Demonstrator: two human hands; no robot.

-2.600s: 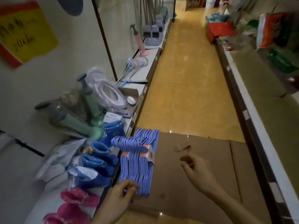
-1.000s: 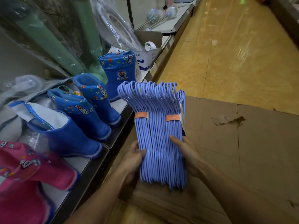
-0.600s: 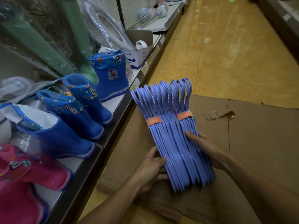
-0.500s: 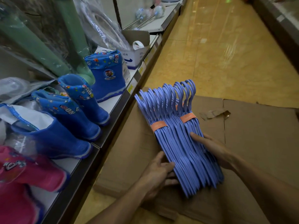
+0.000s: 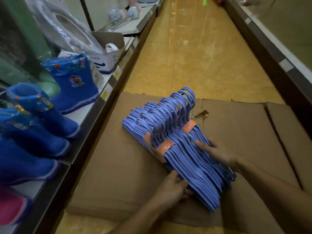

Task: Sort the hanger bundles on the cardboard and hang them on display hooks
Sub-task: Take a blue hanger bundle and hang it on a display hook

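A thick stack of blue plastic hanger bundles (image 5: 184, 154), each tied with orange paper bands, leans over the flattened cardboard (image 5: 121, 166) on the floor. The hooks point away from me. My left hand (image 5: 172, 190) grips the stack's near left edge. My right hand (image 5: 217, 154) presses flat on its right side, fingers spread over the hangers. Both hands hold the stack tilted toward the left. No display hooks are in view.
A low shelf (image 5: 94, 114) on the left carries blue children's rain boots (image 5: 72, 81), a pink boot (image 5: 11, 206), a small white box (image 5: 108, 61) and plastic-wrapped goods. Yellow floor tiles (image 5: 194, 56) run ahead. A dark shelf edge (image 5: 270, 65) lines the right.
The hanger stack has gone from upright to tipped leftward and lower toward the cardboard. Both hands stayed on it, shifting with it to the right and nearer to me.
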